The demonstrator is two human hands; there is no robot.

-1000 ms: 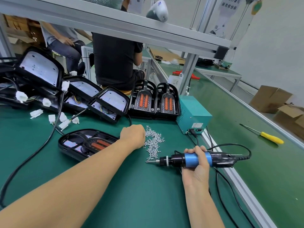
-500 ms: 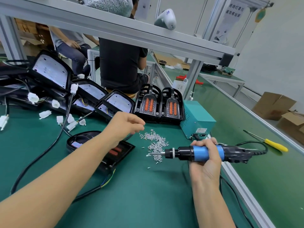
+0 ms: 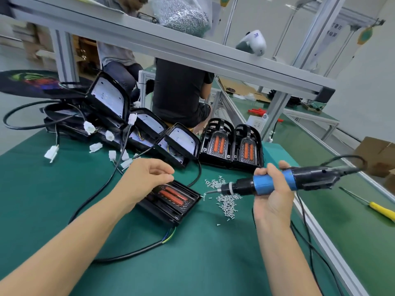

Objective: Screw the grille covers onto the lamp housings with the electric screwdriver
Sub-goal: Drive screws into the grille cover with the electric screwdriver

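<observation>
the right hand [image 3: 271, 197] is gripping the electric screwdriver [image 3: 284, 183] around its blue barrel, fingers wrapped closed, holding it nearly level above the green surface [image 3: 192, 263] with the bit pointing left. the bit tip is hanging just over the left edge of the pile of screws [image 3: 226, 199], which is lying scattered on the surface between the two hands. a black cord is running from the rear of the screwdriver, looping to the right and trailing down along the near right edge of the surface.

the left hand [image 3: 147, 178] is hovering over the lamp housing [image 3: 171, 201], fingers loosely curled and partly open, thumb and forefinger close together; whether a screw is pinched between them cannot be told. the housing is lying flat near the middle of the surface, its two orange strips facing up, with a black cable [image 3: 132, 252] running out from its near edge and curving leftward.

farther back, two grille covers [image 3: 230, 144] are standing upright side by side, orange strips showing behind their black bars. to their left, a row of open lamp housings [image 3: 145, 127] is leaning against one another, pale inner plates facing out, with white connectors [image 3: 94, 147] and wires lying around them. a yellow-handled screwdriver [image 3: 376, 208] is lying on the neighbouring green bench at the far right. beyond the aluminium frame, a person in a black shirt [image 3: 179, 92] is sitting with their back turned.
</observation>
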